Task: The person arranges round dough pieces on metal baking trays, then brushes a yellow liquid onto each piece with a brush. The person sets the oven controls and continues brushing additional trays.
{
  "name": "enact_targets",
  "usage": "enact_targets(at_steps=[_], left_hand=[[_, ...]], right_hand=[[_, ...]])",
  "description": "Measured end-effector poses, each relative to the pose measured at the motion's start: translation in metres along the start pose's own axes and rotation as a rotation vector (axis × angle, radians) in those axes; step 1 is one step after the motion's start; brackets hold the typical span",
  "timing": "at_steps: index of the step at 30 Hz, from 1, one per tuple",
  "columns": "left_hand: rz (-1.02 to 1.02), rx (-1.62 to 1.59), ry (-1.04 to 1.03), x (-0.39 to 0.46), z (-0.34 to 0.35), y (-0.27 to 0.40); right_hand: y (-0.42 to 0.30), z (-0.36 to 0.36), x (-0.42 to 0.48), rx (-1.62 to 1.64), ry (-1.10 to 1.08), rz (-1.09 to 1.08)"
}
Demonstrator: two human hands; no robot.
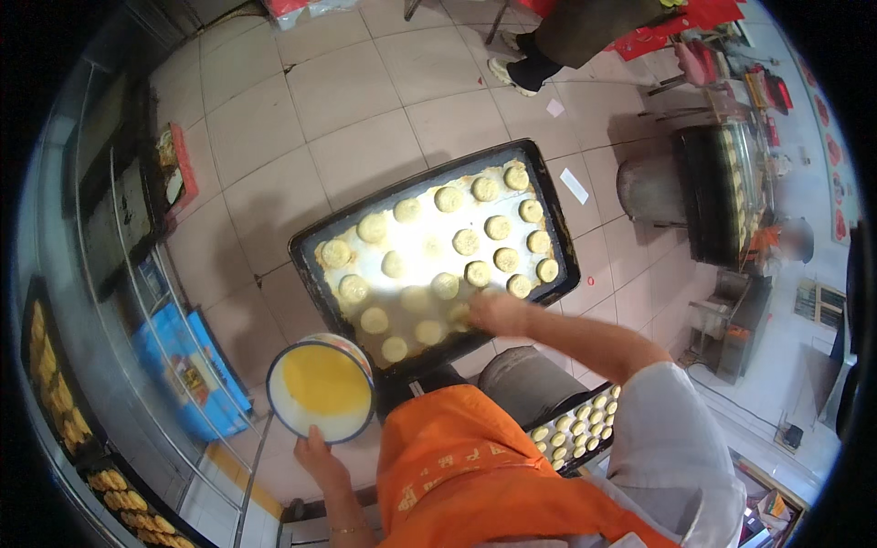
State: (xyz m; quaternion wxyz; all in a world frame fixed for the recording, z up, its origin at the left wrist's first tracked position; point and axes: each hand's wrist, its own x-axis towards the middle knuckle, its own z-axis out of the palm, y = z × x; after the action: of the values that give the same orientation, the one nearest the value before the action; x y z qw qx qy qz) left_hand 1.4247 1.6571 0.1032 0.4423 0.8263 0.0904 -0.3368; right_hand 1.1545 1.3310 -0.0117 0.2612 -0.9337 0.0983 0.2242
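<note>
My left hand [323, 462] holds a blue-rimmed bowl [336, 430], thumb over its near edge. Yellow liquid [322, 377], perhaps beaten egg, covers much of the bowl's white inside. To the right of the bowl lies a large dark baking tray [560, 219], set at a slant. Rows of round, flat, pale dough cakes [449, 198] sit on its light surface, and strong glare washes out the middle ones. Over the tray's near right side is my right hand [500, 314], blurred by motion. Whether its fingers grip something cannot be made out.
Another tray of cakes [575, 428] is beside a grey drum [527, 377] at my right. Metal rack rails [130, 253] and trays of browned pastries [58, 383] line the left. A person's legs [541, 61] are at the far side; another person [764, 240] is at right.
</note>
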Motion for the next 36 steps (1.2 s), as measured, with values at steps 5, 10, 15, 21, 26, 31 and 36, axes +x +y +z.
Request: enact_targets(at_steps=[5,10,15,21,26,31,36], left_hand=[[0.079,0.034,-0.116,0.009,0.005,-0.021],[0.123,0.100,-0.118,0.003,0.026,-0.014],[0.108,0.062,-0.112,-0.008,0.047,-0.013],[0.118,0.102,-0.161,-0.012,0.059,-0.015],[0.094,0.151,-0.162,-0.018,0.072,0.002],[0.157,0.131,-0.169,-0.020,0.080,-0.002],[0.214,0.203,-0.198,-0.023,0.086,0.001]], right_hand=[[0.055,-0.006,-0.033,0.014,0.058,0.250],[0.145,-0.078,0.007,-0.172,0.348,0.498],[0.094,0.005,-0.072,-0.050,0.124,0.142],[0.113,-0.011,-0.111,-0.124,-0.088,0.154],[0.205,-0.092,-0.060,-0.158,0.323,0.425],[0.172,-0.048,-0.092,-0.113,0.257,0.295],[0.122,0.012,-0.173,-0.020,0.094,0.164]])
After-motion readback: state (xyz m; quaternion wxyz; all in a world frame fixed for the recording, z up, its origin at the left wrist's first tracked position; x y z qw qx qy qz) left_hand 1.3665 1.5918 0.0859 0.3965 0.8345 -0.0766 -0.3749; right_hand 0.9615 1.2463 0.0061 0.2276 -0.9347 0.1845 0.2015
